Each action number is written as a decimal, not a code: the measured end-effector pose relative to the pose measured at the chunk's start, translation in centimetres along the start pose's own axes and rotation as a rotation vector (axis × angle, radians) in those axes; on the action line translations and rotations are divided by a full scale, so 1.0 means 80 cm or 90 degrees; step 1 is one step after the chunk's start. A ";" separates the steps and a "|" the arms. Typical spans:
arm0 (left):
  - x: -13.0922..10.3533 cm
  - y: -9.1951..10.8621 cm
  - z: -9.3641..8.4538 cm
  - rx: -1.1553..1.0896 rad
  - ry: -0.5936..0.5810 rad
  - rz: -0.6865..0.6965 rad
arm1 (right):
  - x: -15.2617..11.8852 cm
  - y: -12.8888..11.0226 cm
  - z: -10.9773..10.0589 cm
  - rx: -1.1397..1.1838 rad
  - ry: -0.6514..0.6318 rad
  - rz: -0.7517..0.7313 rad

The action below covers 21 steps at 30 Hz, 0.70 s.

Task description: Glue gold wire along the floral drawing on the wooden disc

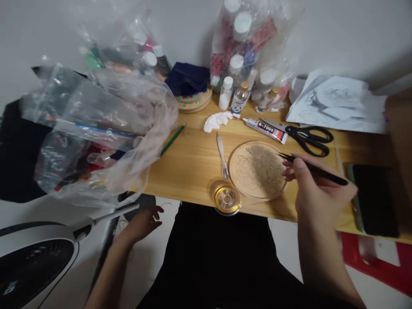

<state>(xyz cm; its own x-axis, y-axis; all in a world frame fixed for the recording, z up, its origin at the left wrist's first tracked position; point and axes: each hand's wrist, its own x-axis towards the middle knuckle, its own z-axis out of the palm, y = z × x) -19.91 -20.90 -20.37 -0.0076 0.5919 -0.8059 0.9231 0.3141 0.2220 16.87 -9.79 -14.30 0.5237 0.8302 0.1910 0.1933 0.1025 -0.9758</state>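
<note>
Black tweezers (317,171) are gripped in my right hand (317,189), their tips over the right edge of a round wooden board (238,186). Dark outlines of a flower-like pattern cover the board, partly under my hand's shadow. Below the table's front edge hangs my left hand (143,223), fingers apart and nothing in it. A clear spool of golden wire or thread (227,200) lies at the board's lower left, by the table edge. Left of the board rests a white pen (222,155). A B-7000 glue tube (266,129) and black-handled scissors (310,139) lie behind the board.
Plastic bags (106,124) spread over the left side, with a green pencil (173,139) nearby. Small bottles (240,96) and a bag of jars stand along the wall. A phone (375,199) lies at right, near papers (341,103). A fan (37,253) is lower left.
</note>
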 end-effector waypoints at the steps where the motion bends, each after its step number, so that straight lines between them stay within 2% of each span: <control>1: -0.018 0.011 -0.017 -0.009 -0.016 0.022 | 0.000 -0.005 -0.003 -0.028 -0.007 -0.005; 2: -0.035 0.025 -0.034 -0.024 -0.020 0.054 | 0.002 -0.010 -0.005 -0.053 -0.019 -0.008; 5: -0.063 0.085 -0.083 -0.080 0.106 0.268 | 0.009 -0.025 -0.004 -0.120 -0.050 0.001; 7: -0.054 0.136 -0.107 -0.087 0.282 0.393 | 0.017 -0.030 0.001 -0.151 -0.070 0.008; 10: -0.012 0.212 -0.125 0.022 0.531 0.577 | 0.027 -0.022 0.013 -0.177 -0.129 0.025; 13: 0.034 0.267 -0.127 0.158 0.575 0.683 | 0.032 -0.005 0.020 -0.214 -0.200 -0.001; 15: 0.057 0.286 -0.124 0.243 0.558 0.715 | 0.031 0.007 0.022 -0.232 -0.236 -0.024; 18: 0.078 0.295 -0.117 0.294 0.539 0.748 | 0.029 0.020 0.024 -0.225 -0.257 -0.033; 21: 0.090 0.293 -0.111 0.272 0.550 0.743 | 0.026 0.030 0.026 -0.205 -0.259 -0.044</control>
<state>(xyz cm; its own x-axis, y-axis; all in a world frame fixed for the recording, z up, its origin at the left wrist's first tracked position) -1.76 -2.65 -16.11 0.7090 0.6391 0.2980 0.6094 -0.7679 0.1971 16.70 -6.66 -16.43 0.1491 0.9796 0.1346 0.4942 0.0441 -0.8682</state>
